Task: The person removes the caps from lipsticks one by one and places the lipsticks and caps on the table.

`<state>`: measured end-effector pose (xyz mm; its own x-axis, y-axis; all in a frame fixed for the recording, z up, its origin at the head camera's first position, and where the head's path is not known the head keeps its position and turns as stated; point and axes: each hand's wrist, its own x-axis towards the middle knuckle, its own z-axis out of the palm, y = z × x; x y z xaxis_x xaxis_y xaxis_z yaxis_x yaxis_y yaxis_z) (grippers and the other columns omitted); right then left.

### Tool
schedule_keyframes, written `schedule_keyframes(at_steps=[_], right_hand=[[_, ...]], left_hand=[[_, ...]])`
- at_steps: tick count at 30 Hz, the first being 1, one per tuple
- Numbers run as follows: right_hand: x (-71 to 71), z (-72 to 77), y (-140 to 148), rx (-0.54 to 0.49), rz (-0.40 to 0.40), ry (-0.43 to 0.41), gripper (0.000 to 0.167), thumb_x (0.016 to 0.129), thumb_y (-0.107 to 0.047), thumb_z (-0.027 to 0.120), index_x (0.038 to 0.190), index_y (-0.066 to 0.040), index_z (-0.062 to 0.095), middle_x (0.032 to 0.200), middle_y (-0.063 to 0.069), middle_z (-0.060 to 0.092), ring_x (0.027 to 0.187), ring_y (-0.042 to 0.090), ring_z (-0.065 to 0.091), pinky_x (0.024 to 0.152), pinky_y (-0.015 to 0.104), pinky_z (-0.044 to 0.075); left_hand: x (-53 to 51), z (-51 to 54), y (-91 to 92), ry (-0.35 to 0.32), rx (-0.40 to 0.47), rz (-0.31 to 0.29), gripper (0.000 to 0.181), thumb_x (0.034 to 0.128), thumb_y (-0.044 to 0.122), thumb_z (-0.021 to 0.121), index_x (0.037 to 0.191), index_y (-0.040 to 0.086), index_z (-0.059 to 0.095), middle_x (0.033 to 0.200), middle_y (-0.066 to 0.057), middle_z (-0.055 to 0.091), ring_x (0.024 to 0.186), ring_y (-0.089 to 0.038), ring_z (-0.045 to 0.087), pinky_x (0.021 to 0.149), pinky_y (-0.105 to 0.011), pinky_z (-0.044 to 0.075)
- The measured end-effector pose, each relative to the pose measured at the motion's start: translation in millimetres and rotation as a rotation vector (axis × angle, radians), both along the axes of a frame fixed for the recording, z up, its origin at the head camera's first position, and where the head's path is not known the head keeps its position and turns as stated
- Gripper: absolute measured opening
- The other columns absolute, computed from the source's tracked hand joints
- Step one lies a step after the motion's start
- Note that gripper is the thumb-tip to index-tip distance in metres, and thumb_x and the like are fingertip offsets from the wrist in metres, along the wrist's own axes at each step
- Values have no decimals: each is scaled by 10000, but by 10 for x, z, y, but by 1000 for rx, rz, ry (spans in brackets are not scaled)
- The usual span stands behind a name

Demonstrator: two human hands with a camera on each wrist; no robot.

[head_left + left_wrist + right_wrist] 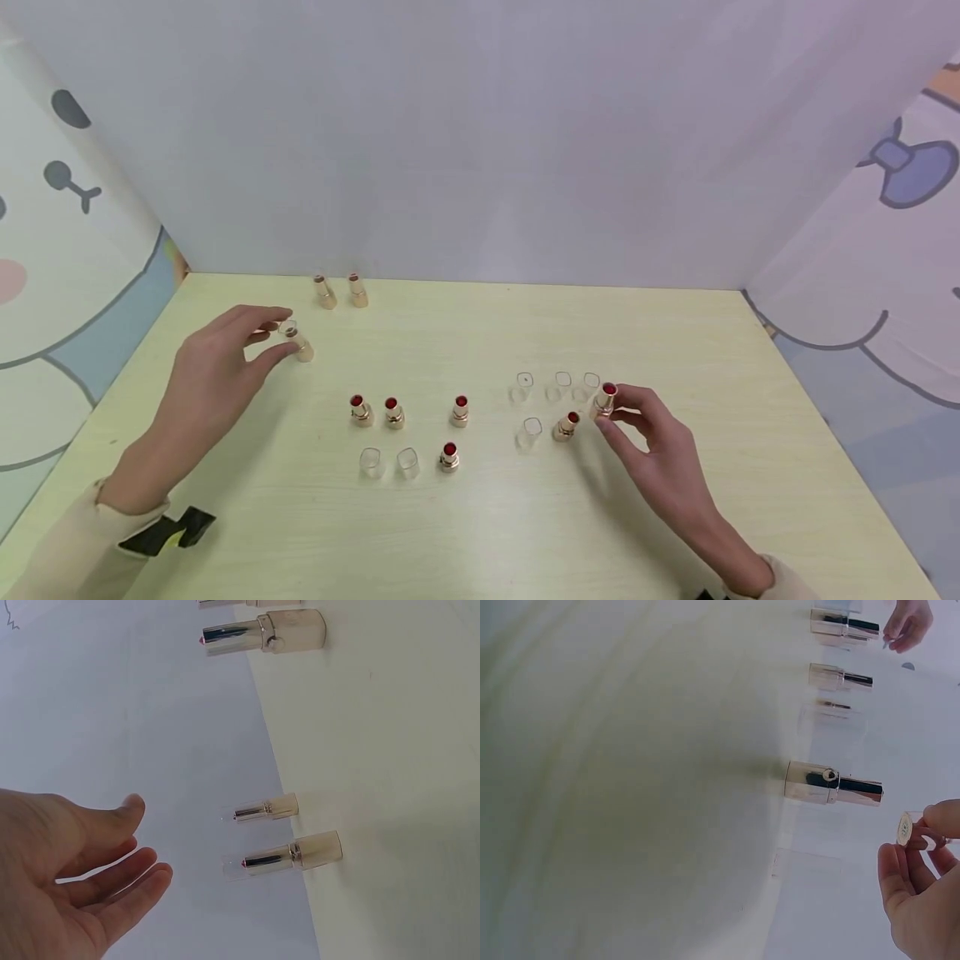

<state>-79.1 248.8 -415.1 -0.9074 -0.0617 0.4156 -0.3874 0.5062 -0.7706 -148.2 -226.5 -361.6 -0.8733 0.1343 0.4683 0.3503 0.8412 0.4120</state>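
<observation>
My left hand (217, 367) is at the left of the table, thumb and fingertips spread around a gold lipstick tube (302, 346) with a clear cap on it. In the left wrist view, the left hand (90, 877) holds nothing and sits apart from the capped lipsticks (292, 855). At the right, my right hand (660, 458) pinches an uncapped lipstick (604, 400) with a dark red tip, raised above the table. Its gold base (905, 829) shows between thumb and fingers in the right wrist view. Another uncapped lipstick (566, 427) stands just left of that hand.
Several uncapped lipsticks (394, 413) stand mid-table. Two clear caps (408, 463) stand in front of them, and several more caps (529, 432) are right of centre. Two lipsticks (358, 290) stand at the back left edge. A pale curtain (465, 150) hangs behind the table (480, 542).
</observation>
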Motion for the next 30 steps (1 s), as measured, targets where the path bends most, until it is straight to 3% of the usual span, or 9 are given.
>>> schedule_keyframes(at_steps=[5,7,10,12,14,23,30], right_hand=[[-11,-31,40,11,-13,-6,391,873,132,756,1206,-42,647,1185,27,673,1031,-3,657,946,153,578],[-13,-39,45,12,-21,-5,384,872,134,755,1202,-30,650,1176,87,680,1024,-8,660,940,146,577],[-15,-46,47,18,-32,-16,368,878,122,756,1204,-9,648,1169,150,681,1024,-22,661,935,134,573],[-17,-52,49,32,-41,-32,364,888,100,760,1217,-3,645,1164,146,686,1023,-37,661,934,120,567],[-19,-58,55,51,-48,-47,364,895,76,765,1227,-12,643,1145,111,692,1016,-49,661,932,107,560],[-34,-90,86,115,-84,-120,364,915,-3,781,1249,-50,644,1099,30,697,988,-58,660,911,75,547],[-51,-112,111,170,-99,-199,323,915,-60,802,1204,-105,667,1111,17,713,990,-40,674,869,92,567]], left_hand=[[-56,-64,-47,-33,18,12,419,865,93,850,1262,62,721,1197,-157,734,1026,-369,724,765,-69,382],[-89,-101,-64,-54,20,23,422,868,94,849,1267,58,717,1204,-168,730,1033,-382,721,768,-137,464],[-137,-153,-84,-82,22,34,423,875,90,843,1274,50,708,1231,-186,711,1036,-415,714,796,-380,584],[-171,-186,-97,-93,24,34,423,880,87,838,1278,48,700,1252,-194,696,1031,-435,710,800,-557,580],[-198,-212,-106,-105,27,28,430,886,85,832,1289,46,690,1281,-208,679,1028,-451,705,807,-623,563],[-300,-330,-135,-191,0,-14,512,897,84,811,1370,8,629,1407,-271,611,1110,-453,611,867,-636,516],[-343,-403,-135,-215,-4,-20,505,907,92,801,1375,19,625,1381,-261,623,985,-475,702,830,-633,549]])
